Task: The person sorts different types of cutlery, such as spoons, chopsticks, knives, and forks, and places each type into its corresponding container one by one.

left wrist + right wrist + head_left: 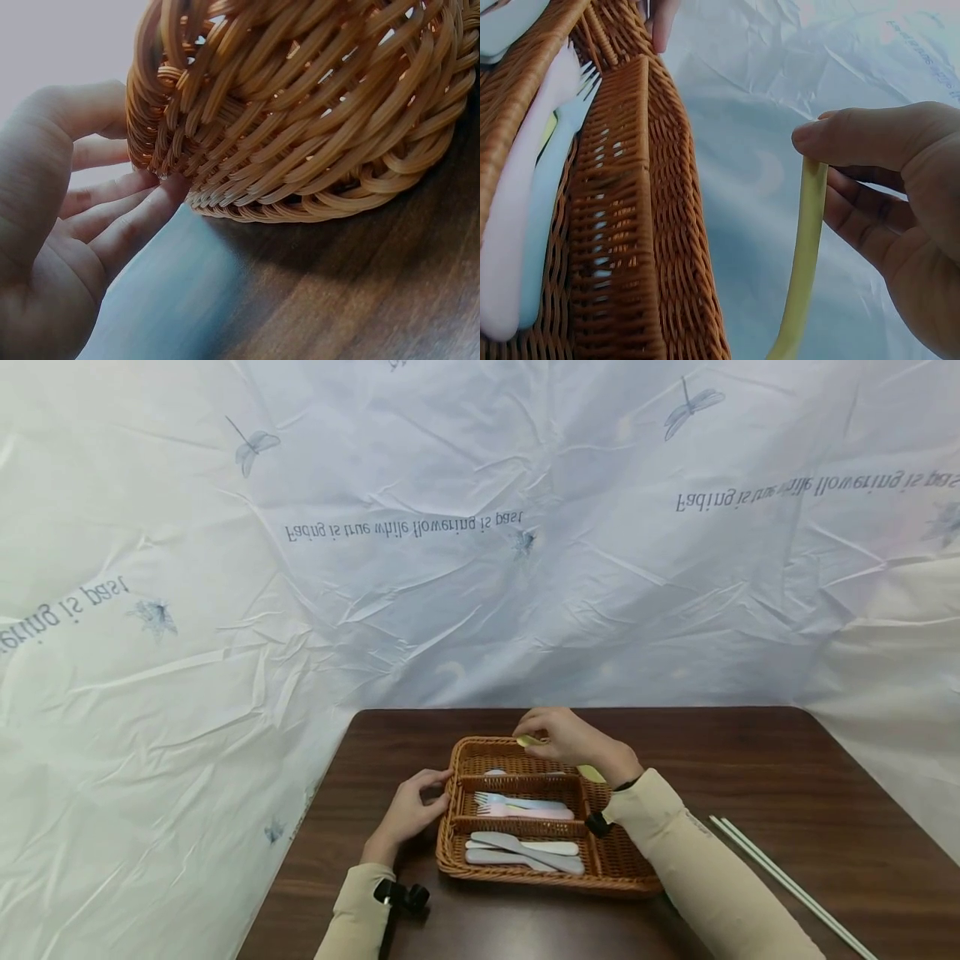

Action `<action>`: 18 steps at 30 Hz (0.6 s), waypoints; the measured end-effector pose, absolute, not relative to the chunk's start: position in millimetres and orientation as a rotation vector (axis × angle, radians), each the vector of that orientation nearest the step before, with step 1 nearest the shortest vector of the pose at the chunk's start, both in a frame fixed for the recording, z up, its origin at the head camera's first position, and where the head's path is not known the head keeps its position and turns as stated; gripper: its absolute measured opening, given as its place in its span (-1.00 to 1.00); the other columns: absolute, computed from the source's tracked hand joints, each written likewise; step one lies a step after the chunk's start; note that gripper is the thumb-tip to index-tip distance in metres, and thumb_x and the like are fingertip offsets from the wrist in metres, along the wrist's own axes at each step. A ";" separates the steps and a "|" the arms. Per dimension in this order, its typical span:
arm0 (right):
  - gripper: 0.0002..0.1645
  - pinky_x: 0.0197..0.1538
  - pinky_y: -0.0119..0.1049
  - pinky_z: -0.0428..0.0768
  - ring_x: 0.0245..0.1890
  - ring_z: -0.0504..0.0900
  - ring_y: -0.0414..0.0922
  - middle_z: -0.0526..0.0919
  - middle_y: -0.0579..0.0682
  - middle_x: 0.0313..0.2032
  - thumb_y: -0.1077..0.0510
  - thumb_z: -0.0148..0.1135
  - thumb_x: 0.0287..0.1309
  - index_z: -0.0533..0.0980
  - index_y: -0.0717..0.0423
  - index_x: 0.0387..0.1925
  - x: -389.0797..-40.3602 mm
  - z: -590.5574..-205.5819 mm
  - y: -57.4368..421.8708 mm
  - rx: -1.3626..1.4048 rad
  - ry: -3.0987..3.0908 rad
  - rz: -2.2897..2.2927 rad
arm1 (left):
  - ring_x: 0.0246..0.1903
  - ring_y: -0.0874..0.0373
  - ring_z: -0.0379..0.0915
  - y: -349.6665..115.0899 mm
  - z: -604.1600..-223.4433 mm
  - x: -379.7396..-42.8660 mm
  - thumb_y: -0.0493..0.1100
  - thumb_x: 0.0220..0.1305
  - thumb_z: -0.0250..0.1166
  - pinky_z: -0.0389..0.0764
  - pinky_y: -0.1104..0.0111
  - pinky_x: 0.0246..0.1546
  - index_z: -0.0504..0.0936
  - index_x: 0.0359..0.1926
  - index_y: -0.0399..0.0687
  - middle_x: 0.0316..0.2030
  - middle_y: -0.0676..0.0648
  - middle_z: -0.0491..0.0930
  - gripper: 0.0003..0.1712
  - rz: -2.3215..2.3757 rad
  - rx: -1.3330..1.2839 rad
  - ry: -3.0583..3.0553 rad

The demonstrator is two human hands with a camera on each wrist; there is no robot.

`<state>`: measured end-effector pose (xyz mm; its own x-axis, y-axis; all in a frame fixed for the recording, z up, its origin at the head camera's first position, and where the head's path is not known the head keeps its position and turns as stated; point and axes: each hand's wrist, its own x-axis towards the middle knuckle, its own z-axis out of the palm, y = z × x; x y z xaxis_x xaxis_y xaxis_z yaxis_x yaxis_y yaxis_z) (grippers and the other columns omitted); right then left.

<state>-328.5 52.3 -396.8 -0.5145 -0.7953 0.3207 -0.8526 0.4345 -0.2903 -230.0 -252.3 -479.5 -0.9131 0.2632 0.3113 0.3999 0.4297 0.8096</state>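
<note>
My right hand (564,739) pinches one end of a yellow spoon (804,240) between thumb and fingers, above the back right of a wicker basket (551,883). Part of the spoon hides behind my wrist. At the basket's left side, my left hand (411,810) touches the rim and outer wall with fairly straight fingers (139,225). Pale blue and pink forks (551,187) lie in the middle compartment. Grey and white knives (525,852) lie in the front one. Pale utensil ends (495,772) show in the back compartment, mostly hidden by its divider.
Two pale green chopsticks (787,881) lie on the dark wooden table (720,752), to the right of the basket and beyond my right forearm. A white printed sheet (480,610) hangs behind the table and along both its sides.
</note>
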 end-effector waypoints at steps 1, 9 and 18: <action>-0.72 -0.09 -0.10 0.68 -0.05 0.63 -0.06 0.63 -0.01 0.01 0.15 0.28 0.24 0.65 -0.01 -0.01 -329.1 -396.2 50.3 1.480 -2.535 0.642 | 0.02 -0.20 0.53 -252.5 -479.3 -230.1 -0.42 0.27 0.20 0.65 0.03 0.00 0.50 0.20 -0.41 0.05 -0.37 0.51 -0.54 -1.499 -0.593 -2.538; -0.70 -0.04 -0.15 0.66 -0.04 0.63 -0.08 0.64 -0.02 -0.01 0.13 0.31 0.22 0.65 -0.02 -0.01 -330.4 -390.0 34.6 1.504 -2.452 0.616 | 0.02 -0.18 0.52 -252.8 -480.6 -230.2 -0.40 0.28 0.21 0.65 0.09 -0.01 0.49 0.21 -0.42 0.06 -0.37 0.51 -0.53 -1.525 -0.572 -2.539; -0.69 -0.03 -0.16 0.67 -0.03 0.64 -0.06 0.65 0.00 0.00 0.13 0.34 0.19 0.66 0.01 -0.01 -331.1 -391.6 27.2 1.510 -2.420 0.641 | 0.03 -0.18 0.51 -251.6 -480.3 -230.2 -0.40 0.28 0.21 0.66 0.14 -0.01 0.49 0.21 -0.41 0.07 -0.36 0.51 -0.53 -1.513 -0.583 -2.544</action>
<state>-331.1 27.2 -391.6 -0.4491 -0.7977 0.4025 -0.8923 0.3776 -0.2473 -230.2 -251.6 -480.3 -0.9179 0.2619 0.2979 0.3868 0.4244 0.8187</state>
